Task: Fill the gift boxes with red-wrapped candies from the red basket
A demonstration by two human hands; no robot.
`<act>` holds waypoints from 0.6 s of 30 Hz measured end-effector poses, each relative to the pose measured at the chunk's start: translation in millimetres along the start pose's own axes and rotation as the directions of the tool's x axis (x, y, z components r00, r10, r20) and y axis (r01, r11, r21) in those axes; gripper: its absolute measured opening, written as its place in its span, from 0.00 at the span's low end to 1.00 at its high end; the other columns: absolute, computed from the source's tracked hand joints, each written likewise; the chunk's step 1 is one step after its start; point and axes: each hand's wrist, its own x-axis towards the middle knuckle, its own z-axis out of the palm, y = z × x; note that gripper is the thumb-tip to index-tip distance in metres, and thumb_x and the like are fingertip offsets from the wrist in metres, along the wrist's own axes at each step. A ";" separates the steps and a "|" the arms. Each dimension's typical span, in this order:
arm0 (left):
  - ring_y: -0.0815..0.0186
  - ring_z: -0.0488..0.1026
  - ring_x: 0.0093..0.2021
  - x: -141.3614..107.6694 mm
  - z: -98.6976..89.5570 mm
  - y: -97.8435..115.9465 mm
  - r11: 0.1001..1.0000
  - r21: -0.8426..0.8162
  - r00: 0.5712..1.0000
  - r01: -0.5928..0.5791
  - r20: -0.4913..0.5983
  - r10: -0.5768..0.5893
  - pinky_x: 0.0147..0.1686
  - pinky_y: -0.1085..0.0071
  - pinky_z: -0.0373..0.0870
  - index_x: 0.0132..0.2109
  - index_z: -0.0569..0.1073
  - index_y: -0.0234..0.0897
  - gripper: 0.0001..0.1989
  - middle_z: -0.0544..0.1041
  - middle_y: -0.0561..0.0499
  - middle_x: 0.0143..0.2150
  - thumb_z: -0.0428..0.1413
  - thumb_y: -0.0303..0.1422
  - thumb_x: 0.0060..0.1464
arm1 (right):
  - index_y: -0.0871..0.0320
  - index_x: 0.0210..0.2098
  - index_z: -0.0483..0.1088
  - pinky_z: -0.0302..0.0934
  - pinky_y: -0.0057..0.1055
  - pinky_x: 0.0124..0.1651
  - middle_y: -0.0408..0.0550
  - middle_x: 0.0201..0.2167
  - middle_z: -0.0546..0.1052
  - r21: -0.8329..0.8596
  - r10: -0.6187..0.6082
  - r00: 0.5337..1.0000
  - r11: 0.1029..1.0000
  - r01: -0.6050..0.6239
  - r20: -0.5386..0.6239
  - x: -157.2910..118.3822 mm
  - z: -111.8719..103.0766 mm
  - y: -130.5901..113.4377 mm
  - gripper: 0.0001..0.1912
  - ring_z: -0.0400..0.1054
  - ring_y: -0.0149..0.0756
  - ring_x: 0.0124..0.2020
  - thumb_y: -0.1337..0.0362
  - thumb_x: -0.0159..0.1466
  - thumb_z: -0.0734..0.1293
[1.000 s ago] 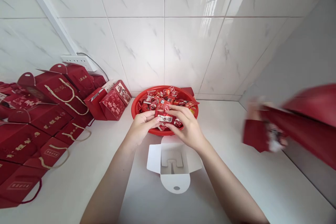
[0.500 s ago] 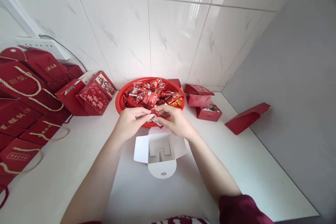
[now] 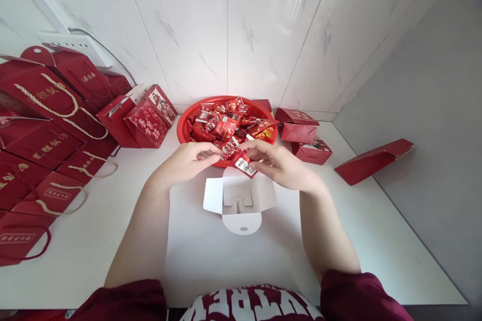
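Observation:
In the head view, my right hand (image 3: 282,163) pinches a small red snack packet (image 3: 246,164) with a white label. The packet hangs over the front rim of the red plastic basket (image 3: 182,135), just above the back flap of an open white box (image 3: 241,224). My left hand (image 3: 188,163) is at the basket's front left, its thumb and fingers slightly apart. Its fingertips come close to another red-and-white packet (image 3: 228,149); whether they touch it I cannot tell. The white box stands with its flaps folded outward, and its visible inner floor is bare.
Red gift boxes with rope handles (image 3: 41,145) crowd the left side. Two printed red boxes (image 3: 148,118) stand left of the basket. More red boxes (image 3: 299,128) sit to its right, and a tilted red box (image 3: 371,160) leans on the grey panel. Tiled wall behind.
My hands have moved apart. The labelled packet, earlier between both hands, is now in my right hand alone, a little to the right. The camera view has shifted slightly.

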 end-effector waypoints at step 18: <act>0.66 0.66 0.21 2.9 37.8 -6.6 0.958 0.288 0.964 -0.005 0.257 -0.072 0.21 0.70 0.54 0.22 0.74 0.41 0.04 0.74 0.53 0.22 0.60 0.28 0.40 | 0.63 0.35 0.75 0.51 0.30 0.27 0.55 0.37 0.79 -0.693 0.376 0.834 0.721 0.011 0.404 14.9 80.2 19.1 0.16 0.73 0.40 0.32 0.82 0.59 0.59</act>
